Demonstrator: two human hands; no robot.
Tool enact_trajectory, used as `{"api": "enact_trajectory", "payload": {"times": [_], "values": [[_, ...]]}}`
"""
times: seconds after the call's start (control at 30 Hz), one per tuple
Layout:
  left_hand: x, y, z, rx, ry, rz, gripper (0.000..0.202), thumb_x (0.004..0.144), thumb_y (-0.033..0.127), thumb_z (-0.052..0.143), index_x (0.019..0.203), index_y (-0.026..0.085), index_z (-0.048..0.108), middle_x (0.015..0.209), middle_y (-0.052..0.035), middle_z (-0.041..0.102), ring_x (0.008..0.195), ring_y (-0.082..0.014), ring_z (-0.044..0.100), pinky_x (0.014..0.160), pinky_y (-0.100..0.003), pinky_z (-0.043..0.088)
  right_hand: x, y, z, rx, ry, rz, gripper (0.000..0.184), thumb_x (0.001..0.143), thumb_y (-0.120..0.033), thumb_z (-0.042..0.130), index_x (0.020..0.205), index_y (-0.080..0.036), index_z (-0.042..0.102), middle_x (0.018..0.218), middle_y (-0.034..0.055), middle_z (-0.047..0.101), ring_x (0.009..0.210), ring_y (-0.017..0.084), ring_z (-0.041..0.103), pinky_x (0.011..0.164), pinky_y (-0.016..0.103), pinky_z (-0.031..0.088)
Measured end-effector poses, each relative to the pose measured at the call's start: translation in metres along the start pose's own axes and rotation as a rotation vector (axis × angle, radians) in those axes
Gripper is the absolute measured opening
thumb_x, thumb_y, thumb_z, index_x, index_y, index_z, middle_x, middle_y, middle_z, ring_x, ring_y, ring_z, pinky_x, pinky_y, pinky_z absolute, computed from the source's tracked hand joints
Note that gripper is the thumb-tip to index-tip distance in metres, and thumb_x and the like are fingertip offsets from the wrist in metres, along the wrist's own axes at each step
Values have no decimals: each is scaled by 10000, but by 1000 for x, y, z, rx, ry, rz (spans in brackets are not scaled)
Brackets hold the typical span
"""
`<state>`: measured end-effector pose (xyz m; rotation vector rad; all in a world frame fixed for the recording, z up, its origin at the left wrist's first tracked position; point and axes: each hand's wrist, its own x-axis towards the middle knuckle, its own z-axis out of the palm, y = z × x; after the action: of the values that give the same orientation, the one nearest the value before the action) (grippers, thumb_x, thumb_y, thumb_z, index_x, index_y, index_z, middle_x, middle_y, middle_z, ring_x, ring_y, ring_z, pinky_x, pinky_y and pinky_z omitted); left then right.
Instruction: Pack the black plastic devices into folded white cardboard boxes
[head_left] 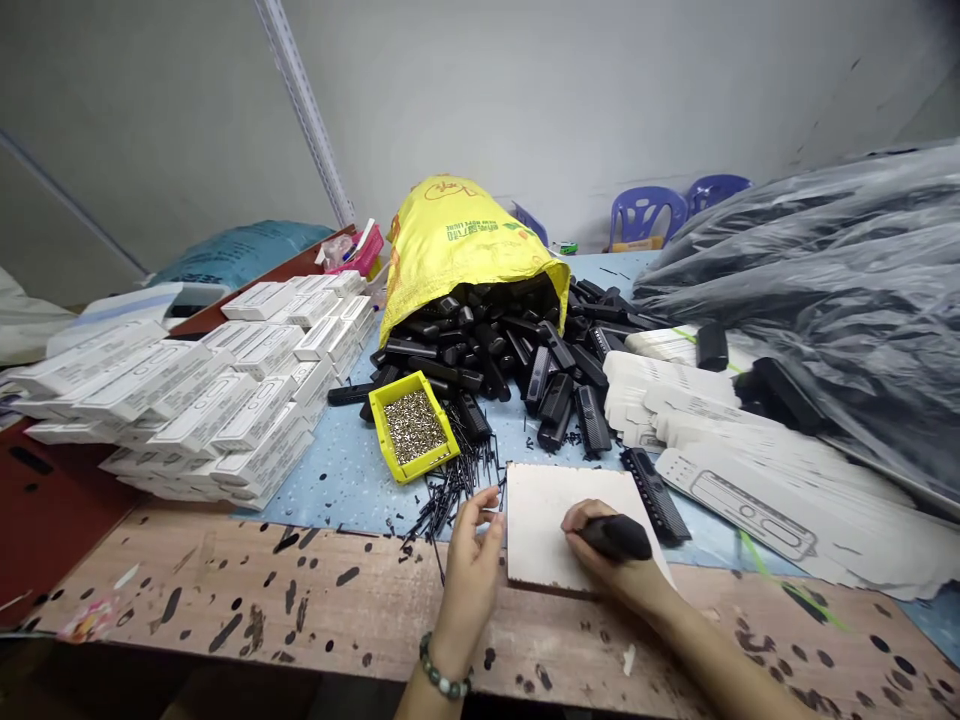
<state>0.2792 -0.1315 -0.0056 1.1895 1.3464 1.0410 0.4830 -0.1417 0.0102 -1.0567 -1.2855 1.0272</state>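
Observation:
My left hand (476,550) is beside the left edge of a white board (544,525), its fingers curled toward the thumb; anything between the fingertips is too small to make out. Over the board, my right hand (607,555) is wrapped round a black-handled tool (619,537), whose tip is hidden. Thin black rods (448,500) lie in a loose pile left of the board. Behind them sits a yellow bin (384,440) of small metal pieces (412,425). A long black slotted part (652,495) lies along the board's right edge.
A yellow sack (465,230) spills black parts (487,340) across the blue table cover. White boxes (225,390) are stacked at left. Flat printed cards (750,500) fan out at right, before grey plastic wrapping (825,260). Blue chairs (649,210) stand behind.

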Motion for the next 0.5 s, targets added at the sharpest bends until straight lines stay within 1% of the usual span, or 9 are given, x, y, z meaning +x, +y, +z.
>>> {"api": "enact_trajectory", "payload": {"times": [0.03,0.07,0.13,0.17,0.23,0.3,0.4,0.5], "values": [[-1,0,0,20,-27,16,425,894,439,513,1256,218,537,1308,-91,527,1148,-191,525,938,-289,432,1,15,1,26,-17,85,147,707,-240,764,730,-182,631,767,37,637,745,170,582,749,311,502],[-3,1,1,40,-57,27,416,895,437,511,1250,223,539,1303,-89,529,1128,-189,537,919,-290,441,3,28,3,139,19,172,189,667,-216,797,731,-170,625,770,34,636,745,163,580,738,292,498],[-7,1,4,80,-91,45,396,897,433,508,1237,232,547,1288,-82,537,1108,-184,546,900,-290,445,8,46,2,422,181,298,302,594,-172,847,777,-166,607,795,17,632,743,145,581,710,259,500],[-9,1,5,100,-97,54,385,899,430,505,1227,235,553,1278,-78,543,1110,-182,543,898,-289,443,10,51,1,558,267,335,350,581,-174,859,807,-174,592,803,1,625,734,131,583,693,244,506],[-12,0,6,135,-111,62,367,900,416,502,1213,232,560,1249,-75,555,1110,-178,538,903,-289,441,15,52,-5,729,402,361,395,612,-221,853,864,-200,550,823,-29,608,731,104,588,699,232,525],[-14,0,8,153,-144,62,359,897,389,504,1208,219,558,1214,-80,566,1080,-171,547,906,-294,449,18,48,-9,827,469,371,410,641,-247,837,897,-213,518,840,-41,597,754,90,599,756,244,544],[-17,5,17,171,-206,68,348,879,339,525,1199,207,564,1182,-83,579,1052,-168,559,895,-296,466,18,40,-9,955,504,402,441,625,-194,841,914,-205,508,842,-34,598,763,86,611,782,248,557],[-20,13,32,197,-255,76,363,844,299,571,1196,209,577,1167,-83,591,1045,-177,567,871,-295,477,15,31,-3,1026,506,422,424,631,-172,839,903,-194,515,840,-27,604,756,80,613,781,231,562]]}}
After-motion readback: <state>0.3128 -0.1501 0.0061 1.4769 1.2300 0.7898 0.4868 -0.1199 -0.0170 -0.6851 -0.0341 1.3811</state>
